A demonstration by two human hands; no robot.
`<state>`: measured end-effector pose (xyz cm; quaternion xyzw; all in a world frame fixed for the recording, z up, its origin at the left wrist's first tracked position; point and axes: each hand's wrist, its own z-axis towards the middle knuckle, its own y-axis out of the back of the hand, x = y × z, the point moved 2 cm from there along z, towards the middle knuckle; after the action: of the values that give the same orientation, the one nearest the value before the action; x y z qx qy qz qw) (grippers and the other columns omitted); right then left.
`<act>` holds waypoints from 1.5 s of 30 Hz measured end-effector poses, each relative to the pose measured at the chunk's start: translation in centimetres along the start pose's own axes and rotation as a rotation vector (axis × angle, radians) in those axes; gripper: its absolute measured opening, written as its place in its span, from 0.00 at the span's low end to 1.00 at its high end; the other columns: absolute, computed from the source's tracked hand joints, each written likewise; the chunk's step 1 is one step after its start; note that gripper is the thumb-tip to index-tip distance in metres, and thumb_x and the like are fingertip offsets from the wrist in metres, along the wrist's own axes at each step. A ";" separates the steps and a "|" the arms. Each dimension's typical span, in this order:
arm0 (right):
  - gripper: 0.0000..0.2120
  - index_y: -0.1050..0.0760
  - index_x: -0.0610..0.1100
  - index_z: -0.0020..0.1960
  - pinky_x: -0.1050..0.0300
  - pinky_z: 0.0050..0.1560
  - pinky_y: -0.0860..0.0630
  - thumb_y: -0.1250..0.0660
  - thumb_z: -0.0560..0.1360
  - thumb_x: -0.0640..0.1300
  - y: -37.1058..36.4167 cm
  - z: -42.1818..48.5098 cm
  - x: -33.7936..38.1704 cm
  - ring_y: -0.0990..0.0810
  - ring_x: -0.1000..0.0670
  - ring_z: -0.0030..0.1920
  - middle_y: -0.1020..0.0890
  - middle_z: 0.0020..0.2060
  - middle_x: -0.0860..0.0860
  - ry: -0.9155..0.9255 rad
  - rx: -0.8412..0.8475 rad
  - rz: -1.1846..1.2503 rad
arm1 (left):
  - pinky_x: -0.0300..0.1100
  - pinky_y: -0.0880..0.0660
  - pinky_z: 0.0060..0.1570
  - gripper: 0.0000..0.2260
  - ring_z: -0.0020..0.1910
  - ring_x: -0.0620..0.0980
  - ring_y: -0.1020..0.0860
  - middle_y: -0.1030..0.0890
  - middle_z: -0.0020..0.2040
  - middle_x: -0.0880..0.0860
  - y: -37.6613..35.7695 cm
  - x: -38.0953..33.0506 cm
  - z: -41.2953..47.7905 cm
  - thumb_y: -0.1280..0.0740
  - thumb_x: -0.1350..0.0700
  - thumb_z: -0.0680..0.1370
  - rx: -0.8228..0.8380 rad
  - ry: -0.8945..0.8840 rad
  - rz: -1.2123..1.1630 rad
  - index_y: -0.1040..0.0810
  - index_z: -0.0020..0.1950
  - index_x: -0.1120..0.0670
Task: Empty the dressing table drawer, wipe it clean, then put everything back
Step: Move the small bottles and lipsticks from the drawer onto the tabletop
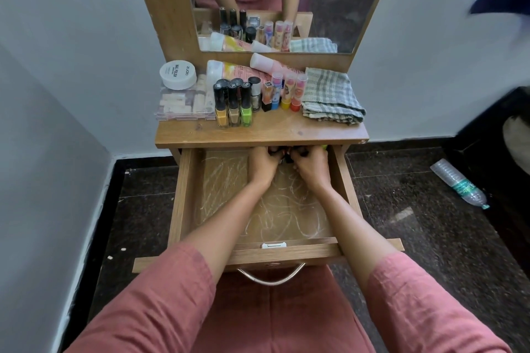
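Note:
The wooden drawer (183,195) is pulled out below the dressing table top (266,132); its floor bears white scribble marks. Both my hands reach to the drawer's back, under the table top. My left hand (262,162) and my right hand (311,163) have their fingers curled round small dark-capped bottles (286,153), which are mostly hidden by the table edge. On the top stand several nail polish bottles (233,103), lip balm sticks (286,92), two lying tubes (238,70), a white jar (178,74), a clear box (183,106) and a folded checked cloth (329,97).
A mirror (286,0) rises behind the table top. White walls stand to the left and behind. A plastic water bottle (459,183) lies on the dark floor at the right. The drawer's metal handle (271,276) hangs near my lap.

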<state>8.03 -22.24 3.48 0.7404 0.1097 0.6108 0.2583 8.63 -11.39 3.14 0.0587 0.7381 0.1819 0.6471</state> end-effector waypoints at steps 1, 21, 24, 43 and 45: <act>0.06 0.26 0.41 0.39 0.43 0.45 0.22 0.33 0.72 0.42 0.1 -0.1 -0.1 0.19 0.38 0.43 0.18 0.39 0.41 0.009 0.017 -0.014 | 0.40 0.31 0.43 0.04 0.50 0.56 0.21 0.18 0.47 0.62 0.2 0.2 -0.1 0.31 0.64 0.71 0.010 -0.006 0.008 0.22 0.45 0.59; 0.06 0.19 0.41 0.48 0.66 0.42 0.25 0.29 0.70 0.38 3.0 -6.3 2.7 0.23 0.54 0.39 0.21 0.42 0.48 0.375 0.096 0.036 | 0.21 0.28 0.39 0.09 0.39 0.41 0.23 0.17 0.44 0.53 7.3 -4.5 -5.1 0.28 0.62 0.70 0.168 -0.310 0.203 0.19 0.49 0.59; 0.05 0.20 0.41 0.47 0.69 0.39 0.26 0.29 0.71 0.39 3.8 -6.7 4.3 0.23 0.56 0.38 0.20 0.41 0.49 0.387 0.074 0.046 | 0.26 0.26 0.42 0.09 0.42 0.44 0.21 0.17 0.45 0.53 8.2 -6.1 -5.0 0.29 0.61 0.70 0.172 -0.344 0.221 0.19 0.50 0.58; 0.08 0.20 0.37 0.49 0.76 0.34 0.30 0.30 0.71 0.39 3.8 -0.1 11.5 0.25 0.66 0.30 0.21 0.35 0.50 0.448 -0.064 0.175 | 0.46 0.25 0.53 0.08 0.47 0.50 0.21 0.16 0.45 0.52 10.7 -13.3 1.2 0.28 0.57 0.69 0.006 -0.591 0.475 0.18 0.47 0.54; 0.07 0.20 0.38 0.48 0.75 0.34 0.30 0.30 0.71 0.39 3.2 0.6 11.4 0.24 0.62 0.32 0.20 0.36 0.49 0.445 -0.057 0.143 | 0.52 0.28 0.57 0.08 0.47 0.49 0.21 0.16 0.43 0.51 10.5 -13.2 1.6 0.27 0.55 0.68 -0.015 -0.587 0.494 0.17 0.46 0.53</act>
<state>10.76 -19.64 14.70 0.5859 0.0937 0.7785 0.2045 10.72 -5.57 18.92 0.2799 0.4835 0.3131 0.7680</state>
